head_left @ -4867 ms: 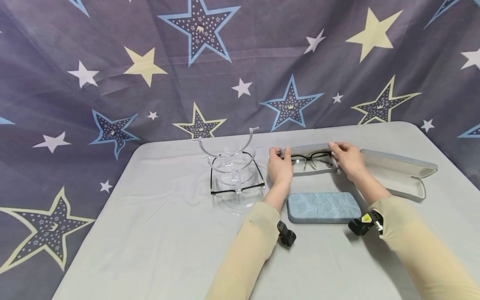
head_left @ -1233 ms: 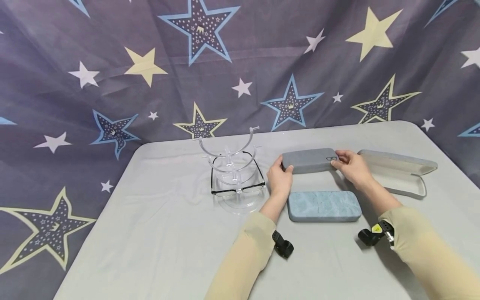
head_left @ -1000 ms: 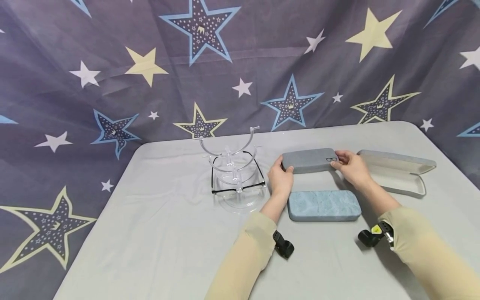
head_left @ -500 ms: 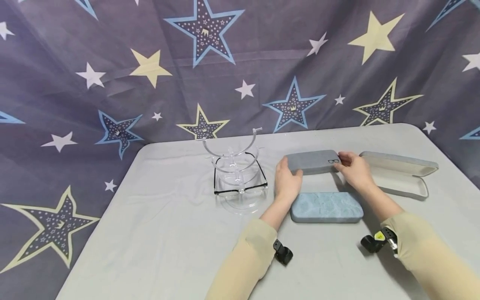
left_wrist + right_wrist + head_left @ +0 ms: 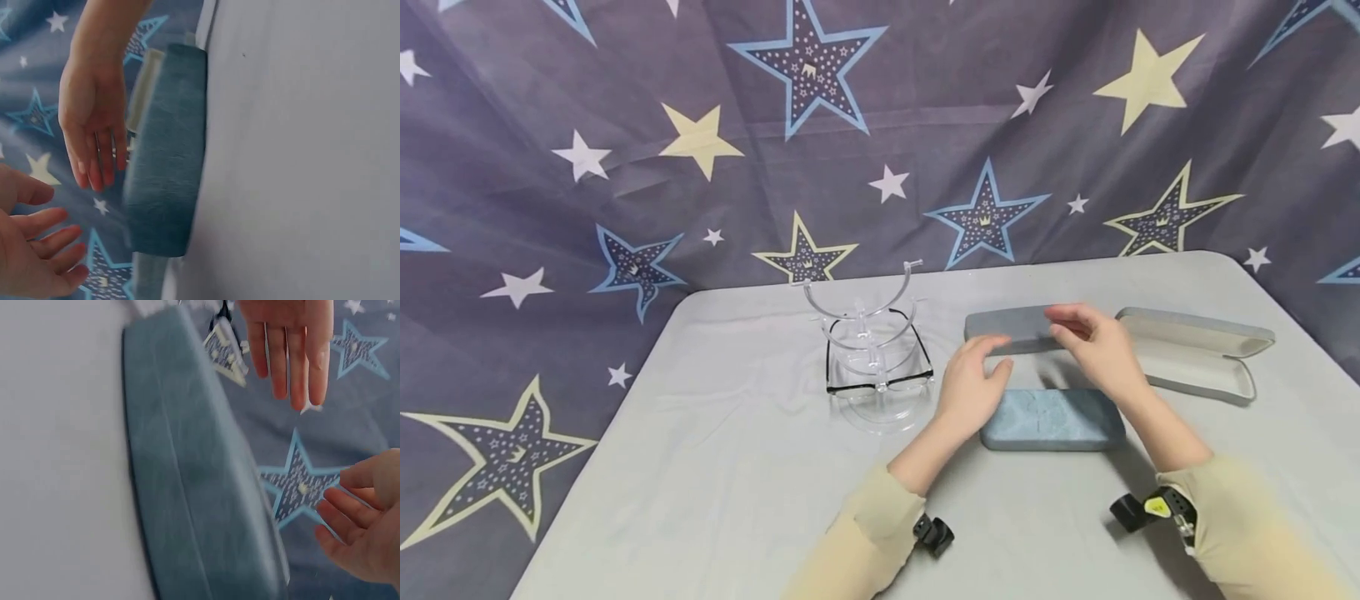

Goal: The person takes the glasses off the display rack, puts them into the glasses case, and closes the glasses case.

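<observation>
Left hand (image 5: 973, 385): fingers loosely extended, holding nothing. Right hand (image 5: 1099, 346): fingers slightly bent, likewise without a grip. Closed grey case (image 5: 1007, 323) lies flat toward the rear of the worktop (image 5: 700, 483); both hands overlap it in the head view, contact not determinable. Blue case (image 5: 1052, 419), closed, lies in front of it. Open case (image 5: 1198, 358) sits to the right, pale lining visible. Clear stand (image 5: 862, 333) at left carries black-framed glasses (image 5: 852, 389).

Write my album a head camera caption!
Left hand and right hand above a table with a blue case, a closed gray case, an open case and glasses on a stand.
</observation>
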Demonstrator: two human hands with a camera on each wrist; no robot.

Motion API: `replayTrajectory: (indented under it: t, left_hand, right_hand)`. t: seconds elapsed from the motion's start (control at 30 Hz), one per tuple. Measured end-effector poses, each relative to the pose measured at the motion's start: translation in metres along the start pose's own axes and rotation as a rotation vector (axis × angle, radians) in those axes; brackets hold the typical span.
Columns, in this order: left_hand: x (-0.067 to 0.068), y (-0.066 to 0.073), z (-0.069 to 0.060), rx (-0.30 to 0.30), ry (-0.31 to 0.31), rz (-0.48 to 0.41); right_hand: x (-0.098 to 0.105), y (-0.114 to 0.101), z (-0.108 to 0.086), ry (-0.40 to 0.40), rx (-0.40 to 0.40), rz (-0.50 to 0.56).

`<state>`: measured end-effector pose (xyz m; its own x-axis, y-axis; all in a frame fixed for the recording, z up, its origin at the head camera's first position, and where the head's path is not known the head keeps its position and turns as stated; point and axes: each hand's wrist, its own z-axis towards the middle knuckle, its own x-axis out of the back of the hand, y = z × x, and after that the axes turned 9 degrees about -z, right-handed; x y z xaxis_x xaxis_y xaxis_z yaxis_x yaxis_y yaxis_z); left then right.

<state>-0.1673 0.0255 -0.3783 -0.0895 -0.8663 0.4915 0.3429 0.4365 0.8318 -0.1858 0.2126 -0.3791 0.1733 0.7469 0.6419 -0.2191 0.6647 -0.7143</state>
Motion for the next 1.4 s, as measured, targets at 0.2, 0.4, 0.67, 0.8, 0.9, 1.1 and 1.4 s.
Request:
replayTrajectory:
  t: [0.2, 0.4, 0.67, 0.8, 0.9, 1.1, 1.4]
  left_hand:
    - [0.022, 0.005, -0.021, -0.130, -0.032, 0.095]
    - [0.050, -0.004, -0.037, -0.211, -0.060, 0.169]
    - [0.081, -0.016, -0.054, -0.281, 0.066, 0.188]
    - [0.096, -0.019, -0.060, -0.314, 0.131, 0.217]
    - [0.107, -0.023, -0.064, -0.337, 0.184, 0.258]
    - [0.127, -0.031, -0.067, -0.334, 0.266, 0.303]
    - [0.150, -0.054, -0.066, -0.135, 0.387, 0.309]
  right_hand:
    - [-0.014, -0.020, -0.009, 0.011, 0.097, -0.013]
    - [-0.029, -0.034, -0.016, -0.002, 0.147, -0.080]
    - [-0.039, -0.048, -0.022, -0.020, 0.210, -0.143]
    - [-0.047, -0.055, -0.021, -0.038, 0.239, -0.148]
    - [-0.051, -0.059, -0.021, -0.044, 0.261, -0.145]
    - [-0.061, -0.063, -0.021, -0.053, 0.301, -0.159]
    - [-0.071, -0.069, -0.015, -0.101, 0.262, -0.150]
